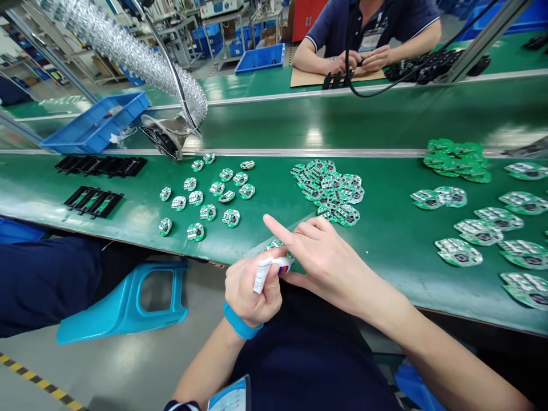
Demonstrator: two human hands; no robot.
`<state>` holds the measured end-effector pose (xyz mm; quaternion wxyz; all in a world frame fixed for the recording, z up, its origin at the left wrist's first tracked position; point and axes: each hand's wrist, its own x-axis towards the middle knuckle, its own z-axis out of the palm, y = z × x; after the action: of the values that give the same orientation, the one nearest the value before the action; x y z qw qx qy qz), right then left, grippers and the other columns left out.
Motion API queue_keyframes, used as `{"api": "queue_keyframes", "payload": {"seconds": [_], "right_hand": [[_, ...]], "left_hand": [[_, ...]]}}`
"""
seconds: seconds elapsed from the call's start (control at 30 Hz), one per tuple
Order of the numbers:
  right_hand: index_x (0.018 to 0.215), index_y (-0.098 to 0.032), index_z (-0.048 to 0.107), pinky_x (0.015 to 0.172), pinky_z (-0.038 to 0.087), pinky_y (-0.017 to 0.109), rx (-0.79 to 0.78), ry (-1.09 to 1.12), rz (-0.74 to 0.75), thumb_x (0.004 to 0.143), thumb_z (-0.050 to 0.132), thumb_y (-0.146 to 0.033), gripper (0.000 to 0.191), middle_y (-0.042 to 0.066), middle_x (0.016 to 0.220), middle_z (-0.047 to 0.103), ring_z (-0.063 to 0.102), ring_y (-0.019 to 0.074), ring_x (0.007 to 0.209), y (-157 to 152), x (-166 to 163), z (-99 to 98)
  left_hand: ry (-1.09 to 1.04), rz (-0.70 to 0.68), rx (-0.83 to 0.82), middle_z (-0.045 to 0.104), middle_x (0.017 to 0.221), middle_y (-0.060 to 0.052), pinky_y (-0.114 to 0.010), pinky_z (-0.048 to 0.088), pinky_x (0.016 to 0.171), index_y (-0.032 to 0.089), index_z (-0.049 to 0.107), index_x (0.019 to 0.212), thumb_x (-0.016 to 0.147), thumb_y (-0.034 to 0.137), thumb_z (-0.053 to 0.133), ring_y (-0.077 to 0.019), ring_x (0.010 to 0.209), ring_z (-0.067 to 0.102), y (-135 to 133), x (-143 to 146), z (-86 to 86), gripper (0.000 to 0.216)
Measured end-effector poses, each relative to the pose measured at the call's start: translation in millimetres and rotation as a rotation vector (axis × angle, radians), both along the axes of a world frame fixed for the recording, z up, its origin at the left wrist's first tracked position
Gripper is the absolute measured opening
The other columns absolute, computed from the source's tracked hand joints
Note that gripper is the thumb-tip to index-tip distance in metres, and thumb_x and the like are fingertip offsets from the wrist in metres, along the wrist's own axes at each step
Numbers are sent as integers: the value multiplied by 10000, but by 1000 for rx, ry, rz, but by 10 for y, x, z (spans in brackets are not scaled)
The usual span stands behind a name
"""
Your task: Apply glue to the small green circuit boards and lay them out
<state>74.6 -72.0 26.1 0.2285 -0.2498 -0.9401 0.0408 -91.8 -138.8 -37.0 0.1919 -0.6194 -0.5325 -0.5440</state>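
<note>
A white labelled plastic tube [272, 268] is pinched in the curled left hand [252, 291]. The right hand [329, 265] is held just beside it, index finger outstretched. A round green circuit board [276, 245] is mostly hidden beneath the fingers.

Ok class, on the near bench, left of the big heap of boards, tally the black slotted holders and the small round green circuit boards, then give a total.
black slotted holders: 2
small round green circuit boards: 16
Total: 18

Left hand [252, 291] holds a white tube [272, 267]; right hand [327, 265] points over green circuit boards [329, 191].
</note>
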Motion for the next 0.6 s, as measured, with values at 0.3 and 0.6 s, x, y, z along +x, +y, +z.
{"api": "queue_keyframes", "payload": {"seconds": [0.3, 0.6], "right_hand": [[1673, -72, 168, 824, 393, 401, 14, -12, -18, 994, 686, -212, 866, 73, 942, 738, 583, 269, 886, 7, 11, -4], [1671, -70, 184, 830, 403, 404, 3, 3, -10, 987, 684, -203, 858, 77, 951, 731, 589, 271, 893, -1, 7, 5]], "left_hand": [[-9, -82, 33, 810, 893, -77, -248, 594, 706, 160, 743, 1128, 1015, 229, 636, -175, 745, 772, 87, -28, 98, 170], [30, -66, 133, 805, 887, -74, -268, 599, 682, 171, 700, 1225, 997, 246, 669, -188, 724, 773, 187, -4, -28, 242]]}}
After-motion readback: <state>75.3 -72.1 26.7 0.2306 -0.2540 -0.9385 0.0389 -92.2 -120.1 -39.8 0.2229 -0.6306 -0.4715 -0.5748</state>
